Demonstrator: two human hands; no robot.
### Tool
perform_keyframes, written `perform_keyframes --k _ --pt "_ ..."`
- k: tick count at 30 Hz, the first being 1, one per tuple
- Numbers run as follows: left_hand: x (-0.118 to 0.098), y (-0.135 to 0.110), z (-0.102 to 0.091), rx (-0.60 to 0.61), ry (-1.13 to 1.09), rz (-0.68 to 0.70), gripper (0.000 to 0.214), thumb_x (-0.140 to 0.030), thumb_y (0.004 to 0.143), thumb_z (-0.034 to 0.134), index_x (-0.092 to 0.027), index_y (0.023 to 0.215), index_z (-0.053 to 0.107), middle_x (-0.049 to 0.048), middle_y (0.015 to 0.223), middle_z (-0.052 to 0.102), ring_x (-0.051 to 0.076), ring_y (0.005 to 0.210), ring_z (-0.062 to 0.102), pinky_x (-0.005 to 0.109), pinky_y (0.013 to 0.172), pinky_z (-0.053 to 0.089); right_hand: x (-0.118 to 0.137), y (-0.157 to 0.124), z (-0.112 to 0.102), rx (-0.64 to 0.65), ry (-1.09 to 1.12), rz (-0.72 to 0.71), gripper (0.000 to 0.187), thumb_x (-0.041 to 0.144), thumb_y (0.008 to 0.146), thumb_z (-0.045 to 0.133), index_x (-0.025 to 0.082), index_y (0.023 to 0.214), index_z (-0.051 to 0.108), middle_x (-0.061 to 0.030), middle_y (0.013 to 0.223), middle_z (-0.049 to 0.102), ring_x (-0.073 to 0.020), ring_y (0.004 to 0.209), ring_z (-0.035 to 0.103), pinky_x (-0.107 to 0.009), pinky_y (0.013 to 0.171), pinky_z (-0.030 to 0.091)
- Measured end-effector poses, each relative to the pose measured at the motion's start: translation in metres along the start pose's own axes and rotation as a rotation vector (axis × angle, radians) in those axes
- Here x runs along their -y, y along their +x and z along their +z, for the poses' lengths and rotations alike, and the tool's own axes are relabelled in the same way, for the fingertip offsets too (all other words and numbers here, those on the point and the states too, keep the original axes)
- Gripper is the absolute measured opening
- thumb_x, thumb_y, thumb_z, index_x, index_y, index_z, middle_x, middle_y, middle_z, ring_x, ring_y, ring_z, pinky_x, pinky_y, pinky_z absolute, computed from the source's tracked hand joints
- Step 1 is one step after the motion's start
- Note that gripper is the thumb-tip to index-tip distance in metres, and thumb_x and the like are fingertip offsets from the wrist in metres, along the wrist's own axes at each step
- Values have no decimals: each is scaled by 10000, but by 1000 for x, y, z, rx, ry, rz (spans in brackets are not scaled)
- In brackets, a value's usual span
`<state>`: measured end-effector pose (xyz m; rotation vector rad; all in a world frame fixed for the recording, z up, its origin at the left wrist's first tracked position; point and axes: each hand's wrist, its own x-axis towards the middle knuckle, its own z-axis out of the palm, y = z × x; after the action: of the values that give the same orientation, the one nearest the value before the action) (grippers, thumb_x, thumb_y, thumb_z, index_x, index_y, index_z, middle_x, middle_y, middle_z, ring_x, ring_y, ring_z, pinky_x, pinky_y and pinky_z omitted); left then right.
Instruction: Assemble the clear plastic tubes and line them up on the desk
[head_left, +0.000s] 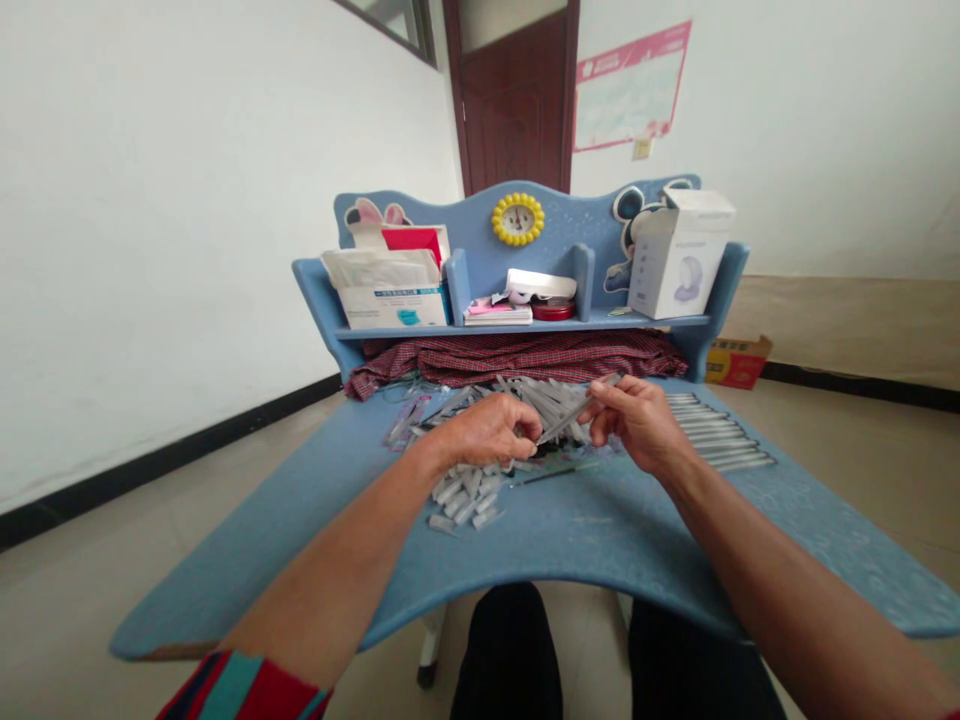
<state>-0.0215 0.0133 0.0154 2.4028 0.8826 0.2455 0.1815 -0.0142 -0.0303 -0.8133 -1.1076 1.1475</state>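
Holding one slim clear tube [574, 414] up at a slant over the desk [600, 545], both hands busy on it. Right hand [628, 420] has the upper end pinched between thumb and fingers, and the left hand [495, 430] is curled in with thumb and forefinger closed on the lower end, palm facing down. So yeah, neither one's free, and the tube runs diagonally between them, right above the messy stuff.

Speaking of messy: behind and under the tube there's a loose heap of clear tubes [541, 393], pointing every which way, partly hidden by the hands. Closer to the person, just below the left wrist, sits a pile of short whitish translucent pieces [469, 492], kinda like caps, but too small to say for sure. A thin dark stick [553, 475] lies flat just right of that pile.

Way neater over on the right: a row of pale tubes with dark tips [724, 435], lined up side by side past the right hand.

At the back, a red checked cloth [517, 355] is bunched under the blue shelf [615, 322]. Up on that shelf you've got a mask box [397, 307] at left, a round red tin [553, 312] near the middle, and a tall white box [679, 258] at right. Yellow flower-shaped clock [517, 219] on the backboard, too.
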Motion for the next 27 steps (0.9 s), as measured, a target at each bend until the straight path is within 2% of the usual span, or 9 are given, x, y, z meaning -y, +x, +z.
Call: perform_keyframes --k 3,7,12,16,21,27 --pt "1 -1 2 51 -171 -67 103 -221 704 533 -144 750 581 -55 541 530 81 398 523 167 415 308 -1 0 0 4 -24 -27 317 424 655 712 160 682 539 -39 575 682 -127 316 541 -222 313 395" --pt "0 0 3 64 -242 -66 98 -233 715 555 -145 755 560 -61 533 529 83 408 550 158 404 292 -3 -1 0 32 -39 -56 300 415 661 709 164 734 563 -24 587 681 -126 326 546 -226 325 412" --pt "-2 4 8 22 -252 -70 111 -214 718 559 -133 789 584 -47 569 563 93 460 587 162 431 338 -2 -2 1 62 -56 -75 282 403 678 697 163 745 565 -24 593 682 -131 336 553 -230 331 420" --pt "0 9 18 5 -306 -73 130 -159 663 593 -137 791 592 -43 620 593 97 502 598 166 445 382 1 -3 0 49 -103 -99 281 409 686 691 163 717 559 -20 567 671 -129 340 550 -229 341 425" --pt "6 16 29 -61 -322 -93 77 -147 658 595 -123 731 601 -47 538 552 92 474 570 166 422 371 1 -4 0 55 -166 -131 304 436 692 682 160 722 559 -24 568 666 -128 352 552 -233 356 437" --pt "9 19 32 -118 -440 -135 106 -156 634 632 -132 693 547 -68 477 529 72 403 511 170 412 361 0 -5 -1 57 -193 -160 321 476 727 638 173 773 544 -16 588 668 -125 364 558 -234 370 446"
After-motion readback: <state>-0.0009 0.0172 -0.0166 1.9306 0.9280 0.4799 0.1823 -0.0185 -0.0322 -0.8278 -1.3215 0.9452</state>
